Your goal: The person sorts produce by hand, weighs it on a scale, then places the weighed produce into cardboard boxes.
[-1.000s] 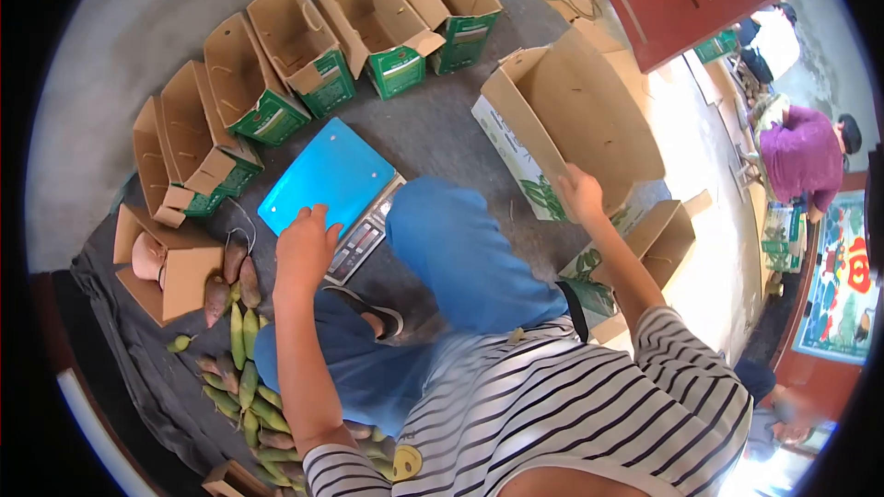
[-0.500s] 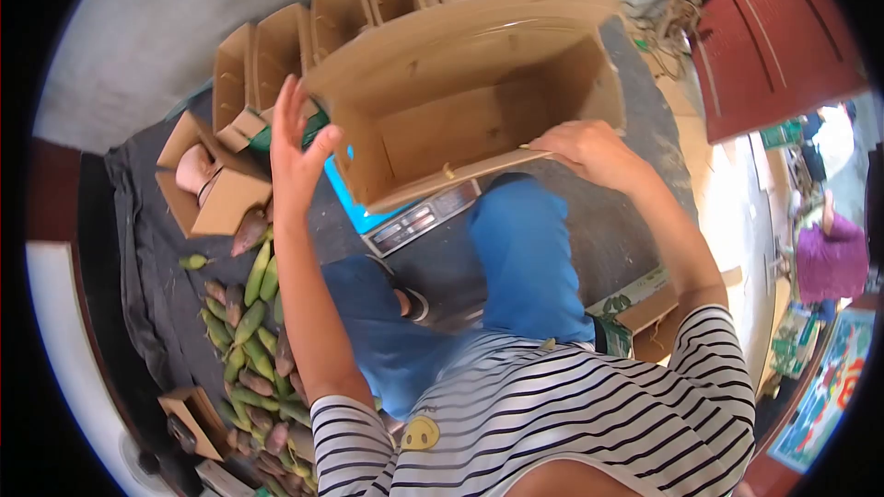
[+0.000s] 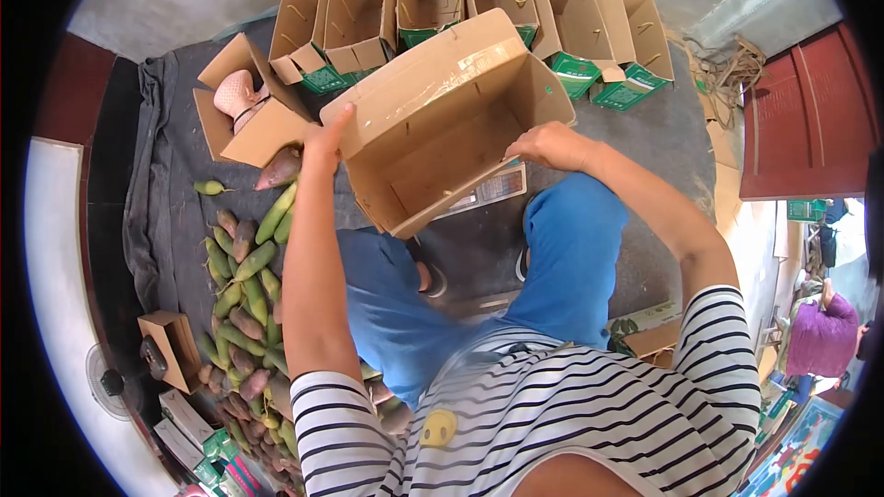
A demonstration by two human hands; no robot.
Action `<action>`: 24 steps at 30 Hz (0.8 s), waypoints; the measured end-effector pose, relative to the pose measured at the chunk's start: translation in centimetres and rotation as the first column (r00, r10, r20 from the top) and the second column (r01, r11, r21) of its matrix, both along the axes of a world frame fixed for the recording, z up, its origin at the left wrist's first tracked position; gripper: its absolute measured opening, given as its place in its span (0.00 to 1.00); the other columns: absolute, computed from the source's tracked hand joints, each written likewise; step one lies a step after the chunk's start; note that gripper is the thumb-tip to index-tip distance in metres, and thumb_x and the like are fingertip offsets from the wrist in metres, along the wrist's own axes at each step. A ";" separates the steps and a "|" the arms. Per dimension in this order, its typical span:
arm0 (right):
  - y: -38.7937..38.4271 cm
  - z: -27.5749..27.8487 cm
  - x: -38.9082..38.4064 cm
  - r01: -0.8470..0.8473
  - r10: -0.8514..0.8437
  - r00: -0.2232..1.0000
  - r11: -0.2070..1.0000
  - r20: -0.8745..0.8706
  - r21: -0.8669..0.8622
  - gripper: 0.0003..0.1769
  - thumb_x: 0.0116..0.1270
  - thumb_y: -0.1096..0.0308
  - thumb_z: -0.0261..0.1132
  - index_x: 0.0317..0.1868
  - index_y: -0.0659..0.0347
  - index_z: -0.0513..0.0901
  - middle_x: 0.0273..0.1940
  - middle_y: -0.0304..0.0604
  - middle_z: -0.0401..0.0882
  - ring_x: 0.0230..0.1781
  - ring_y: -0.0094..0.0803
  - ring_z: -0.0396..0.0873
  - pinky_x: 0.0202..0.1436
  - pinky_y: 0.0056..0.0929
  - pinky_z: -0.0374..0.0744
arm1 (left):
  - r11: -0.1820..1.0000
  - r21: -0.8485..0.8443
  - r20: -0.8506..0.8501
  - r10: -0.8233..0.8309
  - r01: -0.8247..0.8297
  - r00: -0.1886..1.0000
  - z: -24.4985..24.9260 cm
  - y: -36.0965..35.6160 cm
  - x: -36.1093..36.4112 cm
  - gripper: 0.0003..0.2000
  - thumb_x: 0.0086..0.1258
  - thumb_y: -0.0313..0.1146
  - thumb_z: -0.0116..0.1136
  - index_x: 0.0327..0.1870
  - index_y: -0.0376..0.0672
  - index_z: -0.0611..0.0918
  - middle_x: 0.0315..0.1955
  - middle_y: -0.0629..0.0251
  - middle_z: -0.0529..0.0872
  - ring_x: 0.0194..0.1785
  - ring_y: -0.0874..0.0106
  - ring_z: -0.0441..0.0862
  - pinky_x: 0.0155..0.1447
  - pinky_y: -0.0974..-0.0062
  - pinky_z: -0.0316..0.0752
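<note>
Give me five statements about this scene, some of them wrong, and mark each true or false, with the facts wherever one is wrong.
1. The left hand and right hand both hold the big box. True.
2. The big box is sealed on top. False: its top is open.
3. The scale is partly hidden by the big box. True.
4. The vegetables lie by the person's right arm. False: the vegetables lie on the left.
5. The shirt is plain. False: the shirt is striped.
</note>
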State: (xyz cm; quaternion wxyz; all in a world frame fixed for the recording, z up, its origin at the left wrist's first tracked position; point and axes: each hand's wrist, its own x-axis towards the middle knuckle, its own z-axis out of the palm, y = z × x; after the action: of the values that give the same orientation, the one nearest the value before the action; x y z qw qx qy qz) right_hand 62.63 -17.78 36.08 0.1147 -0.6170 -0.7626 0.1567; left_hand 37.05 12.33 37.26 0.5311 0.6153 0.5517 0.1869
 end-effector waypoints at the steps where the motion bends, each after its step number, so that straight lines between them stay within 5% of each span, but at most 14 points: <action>1: 0.1 -0.3 0.1 0.009 -0.008 1.000 1.000 0.005 -0.023 0.10 0.60 0.71 0.61 0.43 0.53 0.82 0.36 0.42 0.83 0.39 0.41 0.82 0.38 0.40 0.79 | 0.945 0.324 -0.198 0.034 0.033 0.980 -0.6 -0.7 0.5 0.35 0.58 0.43 0.69 0.65 0.39 0.67 0.58 0.51 0.76 0.59 0.57 0.75 0.60 0.59 0.71; 3: 0.2 0.5 -0.1 0.011 -0.011 1.000 1.000 0.003 -0.024 0.09 0.60 0.70 0.60 0.42 0.53 0.82 0.36 0.42 0.83 0.39 0.42 0.81 0.38 0.40 0.79 | 0.604 0.738 -0.439 0.090 0.302 0.894 -0.4 -2.1 1.4 0.36 0.56 0.43 0.69 0.64 0.38 0.66 0.61 0.46 0.72 0.64 0.52 0.70 0.62 0.54 0.68; 6: 0.5 1.0 0.0 0.028 -0.028 1.000 0.998 0.014 -0.048 0.09 0.60 0.70 0.60 0.41 0.53 0.81 0.35 0.42 0.83 0.40 0.42 0.81 0.39 0.41 0.78 | 0.189 0.619 -0.756 -0.122 0.763 0.643 -1.3 -3.5 3.2 0.36 0.59 0.45 0.65 0.66 0.40 0.64 0.63 0.50 0.71 0.66 0.55 0.67 0.63 0.52 0.66; 7: 0.5 0.9 0.1 0.037 -0.036 0.999 0.997 0.017 -0.064 0.08 0.60 0.70 0.59 0.41 0.53 0.81 0.35 0.42 0.83 0.40 0.42 0.81 0.39 0.41 0.78 | 0.315 0.690 -0.611 -0.228 0.652 0.758 -3.1 -4.2 3.3 0.30 0.64 0.44 0.60 0.64 0.42 0.67 0.62 0.55 0.72 0.66 0.56 0.68 0.62 0.52 0.66; 12: 0.7 0.0 0.0 0.049 -0.047 0.998 0.998 0.051 -0.041 0.08 0.59 0.70 0.60 0.39 0.54 0.80 0.35 0.42 0.82 0.40 0.41 0.81 0.42 0.41 0.78 | 0.495 0.280 -0.663 -0.521 0.823 0.538 -2.2 -3.8 3.0 0.19 0.64 0.38 0.58 0.53 0.39 0.73 0.53 0.52 0.79 0.58 0.55 0.76 0.55 0.52 0.71; 19: 1.4 1.4 1.0 0.042 -0.046 0.968 0.999 0.249 0.022 0.07 0.57 0.69 0.59 0.35 0.54 0.82 0.34 0.42 0.83 0.41 0.42 0.82 0.42 0.40 0.79 | 0.312 0.367 -0.706 -0.520 0.876 0.481 -1.0 -4.7 2.7 0.13 0.64 0.32 0.57 0.46 0.36 0.75 0.30 0.46 0.84 0.38 0.48 0.82 0.43 0.53 0.76; 24: 1.4 2.9 1.0 0.064 -0.057 0.973 0.998 0.223 -0.026 0.06 0.57 0.69 0.60 0.35 0.55 0.81 0.33 0.42 0.82 0.38 0.42 0.82 0.40 0.40 0.79 | 0.337 0.402 -0.705 -0.480 0.852 0.522 0.7 -5.1 2.4 0.15 0.64 0.34 0.58 0.48 0.38 0.75 0.34 0.48 0.84 0.40 0.50 0.82 0.44 0.55 0.76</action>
State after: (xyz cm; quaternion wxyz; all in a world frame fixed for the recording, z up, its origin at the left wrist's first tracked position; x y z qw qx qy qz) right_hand 63.66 -16.36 38.97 0.0233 -0.6554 -0.7488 0.0957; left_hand 39.44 7.21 37.98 0.1240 0.9666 0.2239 -0.0136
